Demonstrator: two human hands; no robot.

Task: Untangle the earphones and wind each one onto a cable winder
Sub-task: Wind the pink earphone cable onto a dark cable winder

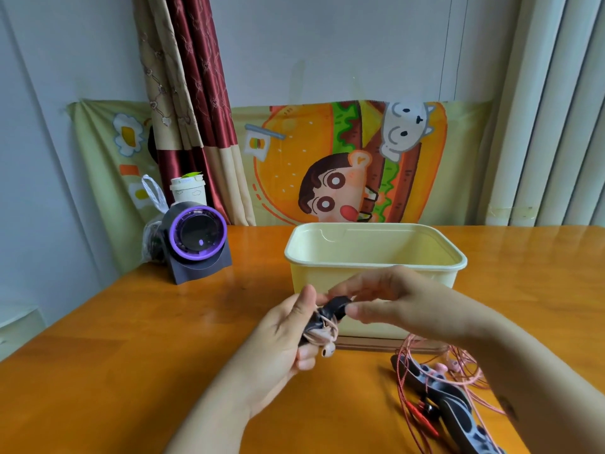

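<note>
I am holding a dark cable winder (337,306) above the orange wooden surface (163,339), just in front of a cream plastic tub (376,257). My left hand (284,342) is gripping the winder's lower part, with the fingers curling round it. A pale pink earphone cable (322,332) is sitting in loops around the winder against my palm, and one pink earbud (328,349) is dangling just below the loops. My right hand (393,303) is coming in from the right, and its thumb and fingertips are pinching the winder's upper end.

A second winder (455,401), a long dark grey strip with holes, is lying on the surface to the right, beside my right forearm. A loose tangle of red and pink earphone cables (406,381) is lying over and around it, with pink earbuds (442,367) showing near its far end.

A black gadget with a purple ring (196,237) is standing at the far left of the surface. A clear plastic bag (151,231) is touching its left side, and a paper cup (187,190) is showing behind it. A cartoon burger cloth (327,165) is hanging on the wall behind.
</note>
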